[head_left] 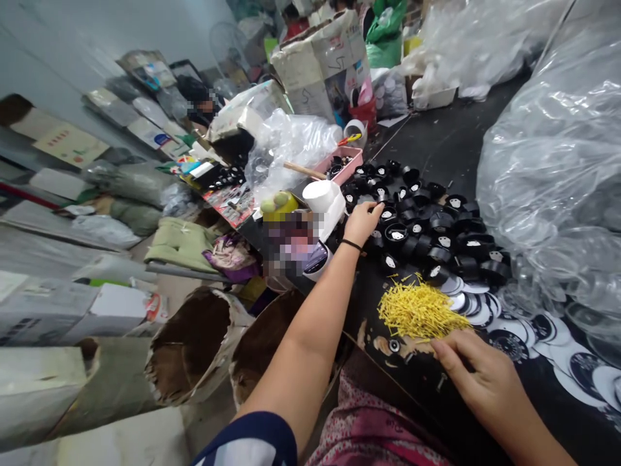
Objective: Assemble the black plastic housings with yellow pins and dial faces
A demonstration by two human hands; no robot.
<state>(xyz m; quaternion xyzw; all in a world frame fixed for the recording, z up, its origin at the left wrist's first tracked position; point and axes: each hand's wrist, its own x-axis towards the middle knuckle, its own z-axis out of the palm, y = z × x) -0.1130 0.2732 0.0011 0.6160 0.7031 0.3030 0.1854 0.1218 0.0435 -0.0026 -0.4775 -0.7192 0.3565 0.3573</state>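
My left hand [363,223] reaches across the table to the near left side of a heap of black round plastic cups [441,221], several with white patches inside. Its fingers are bent together by the cups, and what they grip, if anything, is hidden. At the edge of a pile of thin yellow sticks [417,307], my right hand [480,362] has thumb and forefinger pinched together. Whatever lies between those fingertips is too small to make out. Printed dial discs [509,343], white and black, lie overlapping beyond the right hand.
Clear plastic bags [557,142] bulge along the table's right side. A pink tray [347,165], a white roll [320,194] and a phone [315,257] lie beyond my left arm. Open cartons [194,343] stand on the floor at left. Another person [201,107] is in the background.
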